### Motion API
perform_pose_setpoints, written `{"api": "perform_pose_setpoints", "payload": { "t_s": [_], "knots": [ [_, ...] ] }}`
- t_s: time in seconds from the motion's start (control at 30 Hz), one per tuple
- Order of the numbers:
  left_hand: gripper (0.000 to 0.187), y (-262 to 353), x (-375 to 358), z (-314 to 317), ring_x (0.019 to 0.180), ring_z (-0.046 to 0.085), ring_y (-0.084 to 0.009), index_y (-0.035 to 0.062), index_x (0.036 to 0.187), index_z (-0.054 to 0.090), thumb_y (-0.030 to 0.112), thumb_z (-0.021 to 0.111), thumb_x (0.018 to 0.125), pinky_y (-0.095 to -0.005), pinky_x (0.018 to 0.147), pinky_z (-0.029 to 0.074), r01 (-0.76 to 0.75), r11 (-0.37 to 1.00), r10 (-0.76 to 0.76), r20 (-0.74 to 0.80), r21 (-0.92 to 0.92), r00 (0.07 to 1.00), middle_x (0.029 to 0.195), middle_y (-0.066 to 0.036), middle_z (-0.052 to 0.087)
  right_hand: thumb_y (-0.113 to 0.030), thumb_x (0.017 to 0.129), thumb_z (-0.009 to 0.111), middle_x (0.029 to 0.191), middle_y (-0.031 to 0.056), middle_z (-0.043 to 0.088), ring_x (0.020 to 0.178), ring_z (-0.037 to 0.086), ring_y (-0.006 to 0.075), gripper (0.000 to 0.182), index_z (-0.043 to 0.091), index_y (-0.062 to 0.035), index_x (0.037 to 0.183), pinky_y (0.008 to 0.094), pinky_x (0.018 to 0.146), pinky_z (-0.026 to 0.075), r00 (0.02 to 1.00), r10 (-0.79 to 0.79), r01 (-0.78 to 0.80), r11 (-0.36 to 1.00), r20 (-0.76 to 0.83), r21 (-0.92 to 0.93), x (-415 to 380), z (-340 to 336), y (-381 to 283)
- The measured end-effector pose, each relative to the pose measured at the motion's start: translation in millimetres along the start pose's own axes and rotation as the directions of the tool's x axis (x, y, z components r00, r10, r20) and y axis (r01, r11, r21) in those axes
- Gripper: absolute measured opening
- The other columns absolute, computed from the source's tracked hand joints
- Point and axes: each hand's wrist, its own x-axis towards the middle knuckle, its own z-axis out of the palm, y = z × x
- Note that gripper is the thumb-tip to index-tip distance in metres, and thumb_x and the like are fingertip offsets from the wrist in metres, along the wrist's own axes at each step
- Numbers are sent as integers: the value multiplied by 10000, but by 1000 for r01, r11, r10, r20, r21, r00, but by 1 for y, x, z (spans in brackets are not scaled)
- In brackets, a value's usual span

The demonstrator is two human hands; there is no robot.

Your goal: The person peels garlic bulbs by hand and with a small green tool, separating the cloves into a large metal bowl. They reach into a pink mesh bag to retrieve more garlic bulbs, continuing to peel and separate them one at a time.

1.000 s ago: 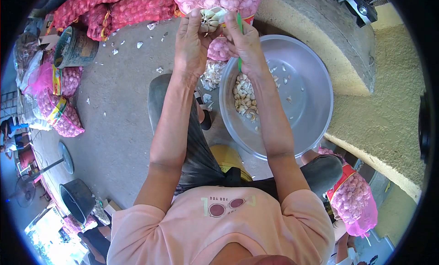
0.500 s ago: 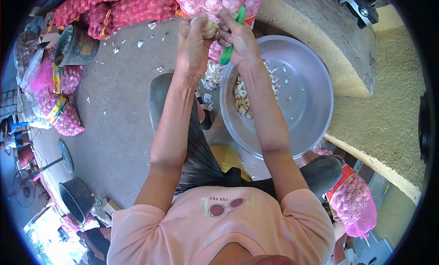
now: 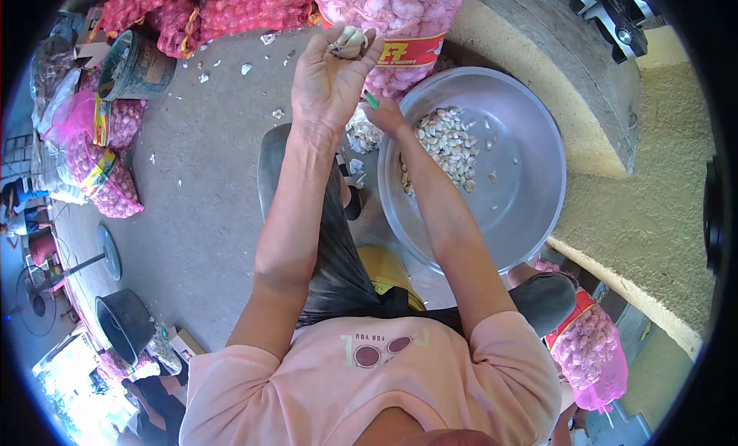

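My left hand (image 3: 329, 84) is turned palm up, its fingers closed around a garlic bulb (image 3: 350, 43) with its cloves showing. Lower and to the right, my right hand (image 3: 387, 117) is closed on a small green-handled knife (image 3: 371, 100); its blade does not show clearly. Beside my right forearm, a wide grey basin (image 3: 530, 215) holds many loose garlic cloves (image 3: 447, 144) on its near-left side. A heap of papery garlic skins (image 3: 363, 132) lies on the floor just left of the basin, partly hidden by my right hand.
A full pink mesh sack of garlic (image 3: 396, 15) stands beyond my hands. Red mesh sacks (image 3: 254, 11) lie at the far left, near a dark bucket (image 3: 142, 68). A curved concrete ledge (image 3: 569, 77) borders the basin. Another garlic sack (image 3: 588, 346) sits at right.
My hands have parted. The right hand has dropped toward the basin with the green-handled knife, while the left has turned palm up with the garlic bulb. The view has shifted slightly.
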Motion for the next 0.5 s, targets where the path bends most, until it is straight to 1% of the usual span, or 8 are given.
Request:
{"api": "perform_pose_setpoints", "payload": {
  "t_s": [0.13,0.2,0.23,0.3,0.33,0.4,0.43,0.5],
  "knots": [
    [200,-4,4,-9,1094,516,-348,-73,1004,512,107,537,922,-530,1069,358,-83,985,76,46,153,996,1014,-193,554,-327,759,610,994,203,651,923,630,299,429,608,-9,1048,395,803,473,969,84,-69,995,232,-71,-9,-33,-40],
    [211,0,13,-24,1065,531,-324,-57,1003,516,141,536,933,-525,1071,360,-27,998,16,167,64,986,1005,-174,561,-415,825,624,939,135,649,848,601,199,488,585,-8,1091,339,743,468,1000,-6,2,932,11,362,-10,-38,-54],
    [223,1,16,-29,1036,546,-299,-41,1002,521,174,535,945,-520,1073,361,41,999,-34,288,-19,957,996,-155,568,-415,825,624,939,135,649,848,601,199,488,585,-8,1091,339,743,468,1000,-6,2,933,8,361,-15,-47,-68],
    [240,-3,4,-8,985,553,-259,-18,997,525,218,517,956,-495,1047,392,-9,998,-1,145,69,989,972,-126,575,-501,869,590,801,68,631,723,550,130,553,605,3,1097,301,656,458,945,-161,316,669,-284,673,-39,-74,-112],
    [260,-5,-1,-1,934,561,-219,4,992,530,262,499,968,-469,1020,424,-46,985,46,4,166,999,948,-97,581,-501,869,590,801,68,631,723,550,130,553,605,3,1097,301,656,458,946,-159,314,669,-283,673,-52,-86,-132],
    [273,-4,0,-1,904,556,-199,19,997,535,284,471,981,-437,975,447,-72,983,71,9,172,997,939,-84,587,-446,871,629,755,30,633,640,528,106,534,601,4,1157,262,582,440,757,-423,647,588,-498,485,-76,-106,-168],
    [289,-4,0,-2,874,552,-180,33,1001,540,306,444,993,-405,931,469,-94,980,93,14,177,996,930,-72,592,-446,871,629,755,30,633,640,528,106,534,601,4,1157,262,582,440,757,-421,647,589,-499,485,-83,-114,-180],
    [306,-1,3,-7,878,554,-173,38,1015,543,319,421,1001,-386,901,471,-81,966,74,40,245,996,933,-64,598,-330,873,665,790,24,655,646,551,73,467,590,-9,1203,215,578,439,780,-504,602,767,-371,223,-91,-122,-194]
  ]
}}
